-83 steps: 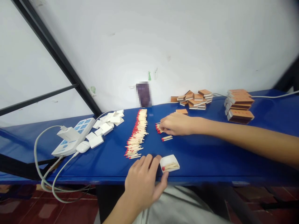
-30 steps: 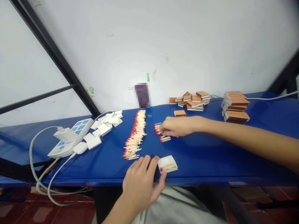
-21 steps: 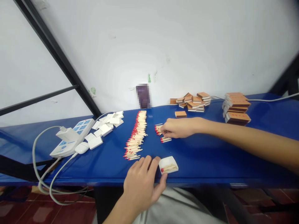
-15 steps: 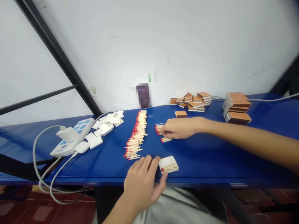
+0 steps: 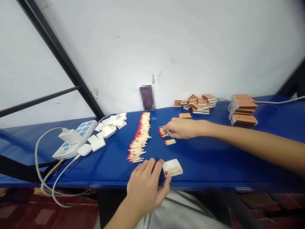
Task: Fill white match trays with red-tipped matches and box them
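Note:
My left hand (image 5: 146, 184) grips a small white matchbox tray (image 5: 169, 164) at the table's front edge, thumb at its near side and fingers at its left. A few red-tipped matches (image 5: 173, 172) lie inside, along the near side. Further back, my right hand (image 5: 179, 128) has its fingertips pinched down in a small pile of matches (image 5: 161, 132); the fingers partly hide what they grip. Just nearer than that pile is a short row of matches (image 5: 170, 142), apart from the hand. A long band of matches (image 5: 140, 133) runs front to back on the left.
White trays (image 5: 108, 131) lie heaped at left, beside a power strip (image 5: 83, 128) with cables and a plug. Brown matchbox sleeves (image 5: 199, 106) are piled against the wall, one (image 5: 185, 115) lying nearer. A stack of matchboxes (image 5: 243, 111) stands at right on the blue table (image 5: 214, 162).
My right hand has shifted slightly away from me over the small pile, and more of the short row of matches shows. My left hand and the tray hold still.

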A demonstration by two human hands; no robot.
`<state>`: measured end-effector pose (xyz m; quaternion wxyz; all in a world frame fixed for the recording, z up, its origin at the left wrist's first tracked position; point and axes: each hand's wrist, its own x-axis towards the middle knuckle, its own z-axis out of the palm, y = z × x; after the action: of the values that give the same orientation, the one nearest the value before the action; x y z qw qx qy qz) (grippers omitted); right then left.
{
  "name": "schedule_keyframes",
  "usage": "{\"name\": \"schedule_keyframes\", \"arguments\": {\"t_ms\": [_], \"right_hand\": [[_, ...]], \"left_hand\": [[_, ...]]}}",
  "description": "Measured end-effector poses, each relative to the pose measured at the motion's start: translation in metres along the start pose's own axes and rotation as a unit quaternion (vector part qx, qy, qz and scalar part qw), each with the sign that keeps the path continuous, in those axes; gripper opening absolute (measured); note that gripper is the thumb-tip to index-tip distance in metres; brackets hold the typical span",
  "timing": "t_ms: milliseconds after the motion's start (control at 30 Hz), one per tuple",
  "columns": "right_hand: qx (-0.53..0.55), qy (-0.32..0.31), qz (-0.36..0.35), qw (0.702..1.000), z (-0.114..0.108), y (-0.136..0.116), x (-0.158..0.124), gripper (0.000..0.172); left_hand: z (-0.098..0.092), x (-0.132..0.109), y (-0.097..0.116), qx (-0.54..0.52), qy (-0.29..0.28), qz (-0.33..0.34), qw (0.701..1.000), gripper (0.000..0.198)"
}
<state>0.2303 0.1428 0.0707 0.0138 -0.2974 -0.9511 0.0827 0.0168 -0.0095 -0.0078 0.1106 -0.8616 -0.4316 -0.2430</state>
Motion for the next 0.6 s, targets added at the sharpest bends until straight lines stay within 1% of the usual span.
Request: {"name": "schedule_keyframes", "arguments": {"t_ms": [67,233,400,500,600], "right_hand": [[0.005,-0.002,-0.002,1.0,0.0014,0.0003,0.0003,0.019],[-0.021,-0.007,-0.003,1.0,0.004,-0.0001,0.0009,0.02],[-0.069,-0.011,0.011,0.997,0.0075,-0.0016,0.0004,0.022],[-0.095,-0.017,0.02,0.995,0.0071,-0.0033,-0.0007,0.024],[-0.092,-0.018,0.012,0.996,0.0044,-0.004,-0.002,0.023]], "left_hand": [[0.0005,-0.0003,0.0001,0.002,0.001,0.0,1.0,0.031],[0.0006,-0.0011,-0.0005,0.005,0.006,0.0,1.0,0.032],[0.0,-0.0003,-0.0004,0.005,0.006,0.002,1.0,0.031],[0.0002,0.0,-0.0003,0.004,0.009,0.003,1.0,0.032],[0.0004,-0.0004,-0.0002,0.005,0.009,0.004,1.0,0.032]]}}
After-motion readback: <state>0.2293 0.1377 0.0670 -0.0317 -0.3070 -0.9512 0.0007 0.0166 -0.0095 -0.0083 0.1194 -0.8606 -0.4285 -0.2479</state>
